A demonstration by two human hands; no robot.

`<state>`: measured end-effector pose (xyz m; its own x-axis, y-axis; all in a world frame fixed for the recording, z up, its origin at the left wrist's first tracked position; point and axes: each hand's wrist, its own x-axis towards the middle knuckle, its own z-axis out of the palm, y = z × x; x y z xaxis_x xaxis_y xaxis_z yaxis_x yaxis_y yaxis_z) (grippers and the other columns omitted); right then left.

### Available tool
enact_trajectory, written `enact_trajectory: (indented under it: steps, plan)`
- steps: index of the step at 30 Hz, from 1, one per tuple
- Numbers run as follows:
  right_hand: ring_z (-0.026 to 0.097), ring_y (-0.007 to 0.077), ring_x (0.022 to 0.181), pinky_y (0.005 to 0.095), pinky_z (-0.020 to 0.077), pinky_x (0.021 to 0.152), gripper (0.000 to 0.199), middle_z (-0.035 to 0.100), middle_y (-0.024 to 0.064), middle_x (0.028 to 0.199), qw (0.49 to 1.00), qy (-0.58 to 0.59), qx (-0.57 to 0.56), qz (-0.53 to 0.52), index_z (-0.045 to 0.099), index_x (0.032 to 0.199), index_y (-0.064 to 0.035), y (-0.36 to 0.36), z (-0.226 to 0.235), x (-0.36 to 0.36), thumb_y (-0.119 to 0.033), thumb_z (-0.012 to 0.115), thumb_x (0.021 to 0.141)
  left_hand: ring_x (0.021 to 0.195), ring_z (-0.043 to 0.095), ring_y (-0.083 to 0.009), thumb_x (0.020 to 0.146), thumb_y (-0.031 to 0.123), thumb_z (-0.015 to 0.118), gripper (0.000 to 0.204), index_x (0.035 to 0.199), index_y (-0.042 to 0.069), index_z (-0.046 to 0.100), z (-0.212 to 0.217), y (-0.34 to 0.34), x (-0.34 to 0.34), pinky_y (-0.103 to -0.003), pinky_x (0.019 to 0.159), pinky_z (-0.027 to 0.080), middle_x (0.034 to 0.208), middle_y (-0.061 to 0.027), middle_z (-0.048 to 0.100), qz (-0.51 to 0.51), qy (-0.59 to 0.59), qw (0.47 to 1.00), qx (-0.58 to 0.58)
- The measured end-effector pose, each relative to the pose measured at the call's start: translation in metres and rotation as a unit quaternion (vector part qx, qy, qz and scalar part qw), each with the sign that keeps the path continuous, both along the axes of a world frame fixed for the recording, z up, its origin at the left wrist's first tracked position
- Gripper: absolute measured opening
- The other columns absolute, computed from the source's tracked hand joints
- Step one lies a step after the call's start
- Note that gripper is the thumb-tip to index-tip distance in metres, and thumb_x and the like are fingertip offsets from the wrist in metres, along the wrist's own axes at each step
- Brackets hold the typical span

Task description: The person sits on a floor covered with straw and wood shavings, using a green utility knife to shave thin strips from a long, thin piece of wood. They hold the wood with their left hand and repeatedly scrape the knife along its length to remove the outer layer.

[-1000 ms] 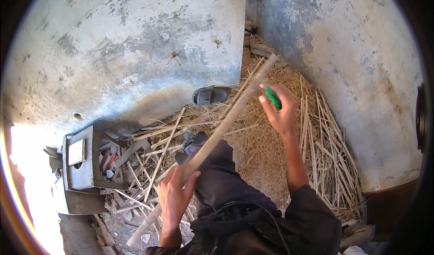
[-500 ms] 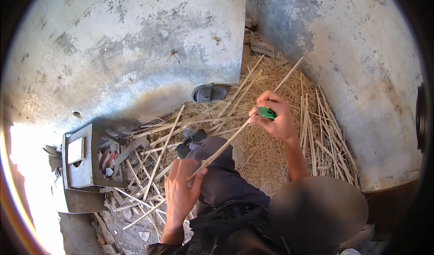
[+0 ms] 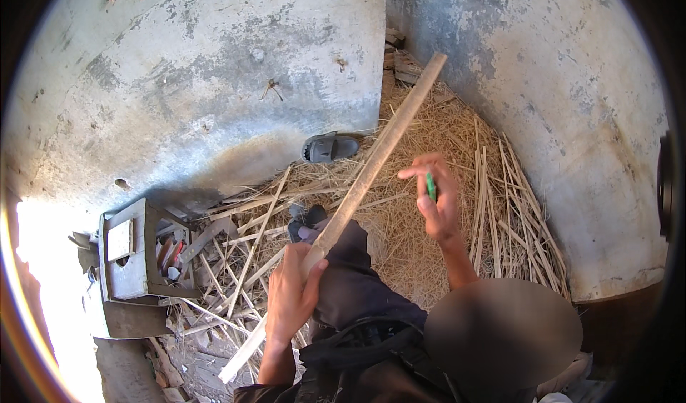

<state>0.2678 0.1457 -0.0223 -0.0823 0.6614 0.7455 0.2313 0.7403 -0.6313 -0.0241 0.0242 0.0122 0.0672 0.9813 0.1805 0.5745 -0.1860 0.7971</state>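
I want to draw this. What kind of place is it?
Probably a rough corner of a yard or shed used for hand work. Bare, stained concrete walls meet at a corner, straw and split sticks cover the ground, and a grey box of tools sits by the wall.

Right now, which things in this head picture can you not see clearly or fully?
- Green tool: the right hand covers most of it, so its kind is unclear.
- Long wooden strip: the left hand hides part of it.
- Grey box: its contents are too small to name.
- Sandal: partly in shadow by the wall.
- Lower right: a blurred patch hides everything there.
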Motion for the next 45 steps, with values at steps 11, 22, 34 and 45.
enact_trajectory:
  steps: [11, 22, 34, 45]
  plan:
    - [0.078, 0.0280, 0.084, 0.0365, 0.0598, 0.073, 0.047, 0.078, 0.0115, 0.100, 0.986, -0.096, -0.128, 0.048, 0.073, 0.120, -0.0081, -0.048, -0.009, -0.047, -0.051, 0.068, 0.101, 0.078, 0.073, -0.0314, 0.097, 0.010, 0.077, 0.033, 0.121, 0.000, 0.057, 0.008, 0.004, 0.013, -0.038, 0.069, 0.054, 0.093, -0.0186, 0.076, 0.013, -0.057, 0.998, 0.019]
    - [0.076, 0.0230, 0.080, 0.0340, 0.0589, 0.069, 0.032, 0.076, 0.0102, 0.096, 0.993, -0.071, -0.094, 0.002, 0.076, 0.118, -0.0094, -0.046, -0.006, -0.041, -0.030, 0.079, 0.093, 0.079, 0.077, -0.0299, 0.095, 0.008, 0.078, 0.031, 0.120, 0.003, 0.062, 0.025, 0.001, 0.015, -0.037, 0.072, 0.056, 0.092, -0.0170, 0.077, 0.064, 0.039, 0.996, 0.053]
    - [0.074, 0.0223, 0.085, 0.0372, 0.0595, 0.073, 0.042, 0.065, 0.0043, 0.091, 0.982, -0.132, -0.075, -0.112, 0.077, 0.124, -0.0179, -0.024, 0.024, -0.026, -0.011, 0.086, 0.083, 0.082, 0.067, -0.0267, 0.087, 0.011, 0.079, 0.016, 0.101, 0.012, 0.072, 0.076, 0.048, -0.017, -0.042, 0.088, 0.048, 0.084, -0.0039, 0.067, -0.042, 0.331, 0.916, 0.222]
    - [0.067, 0.0189, 0.073, 0.0351, 0.0502, 0.063, 0.013, 0.069, 0.0071, 0.088, 0.993, -0.070, -0.063, -0.072, 0.074, 0.107, -0.0043, 0.014, -0.046, -0.055, -0.011, 0.077, 0.095, 0.127, 0.064, -0.0227, 0.079, 0.023, 0.091, 0.032, 0.105, 0.016, 0.074, 0.113, 0.083, -0.020, -0.054, 0.127, 0.023, 0.124, -0.0030, 0.069, 0.014, 0.378, 0.813, 0.443]
